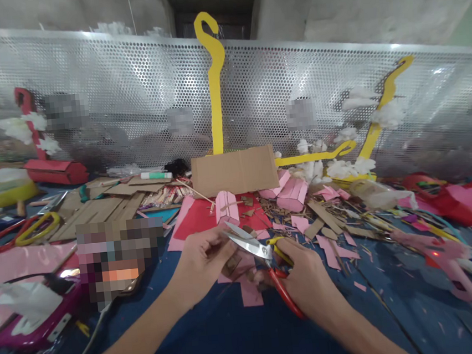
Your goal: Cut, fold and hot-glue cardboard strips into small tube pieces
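Right hand [301,268] grips scissors [262,252], left hand [200,261] pinches something indistinct, seemingly mid-trim, the next snip calling for steadiness.

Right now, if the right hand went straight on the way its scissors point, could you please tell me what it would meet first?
Most likely the left hand: the scissors in the right hand point toward it. Depth is unclear, though, so they might pass just above it.

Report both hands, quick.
Right hand: closed, holding red-and-yellow-handled scissors.
Left hand: curled beside the scissor blades; whether it holds anything cannot be told.
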Motion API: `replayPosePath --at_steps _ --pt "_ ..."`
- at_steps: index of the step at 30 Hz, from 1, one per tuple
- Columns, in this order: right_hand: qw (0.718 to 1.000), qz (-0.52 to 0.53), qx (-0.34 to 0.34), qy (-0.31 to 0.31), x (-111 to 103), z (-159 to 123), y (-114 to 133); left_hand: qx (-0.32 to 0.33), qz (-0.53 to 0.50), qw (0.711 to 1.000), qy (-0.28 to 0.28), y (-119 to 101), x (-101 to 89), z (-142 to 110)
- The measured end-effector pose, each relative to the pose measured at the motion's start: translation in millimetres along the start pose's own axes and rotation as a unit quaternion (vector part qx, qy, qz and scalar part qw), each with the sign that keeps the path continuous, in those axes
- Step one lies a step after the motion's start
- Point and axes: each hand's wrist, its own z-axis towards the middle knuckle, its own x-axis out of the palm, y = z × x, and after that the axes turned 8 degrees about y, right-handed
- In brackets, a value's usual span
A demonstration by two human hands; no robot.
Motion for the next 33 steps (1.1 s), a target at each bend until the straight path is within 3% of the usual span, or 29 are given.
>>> replayPosePath --at_steps 11,27,33 --pt "1.0 0.004 0.013 0.028 -1.8 -4.4 11.2 -0.006 -0.011 0.998 0.055 4.4 4.3 0.0" --pt "0.999 0.032 -0.002 0.021 3.5 -2.5 4.6 0.029 -0.008 0.998 0.054 4.7 2.8 2.1" --pt "0.999 0.027 0.014 0.025 2.2 -0.7 2.5 0.0 -0.05 0.997 0.064 4.5 3.2 1.2"
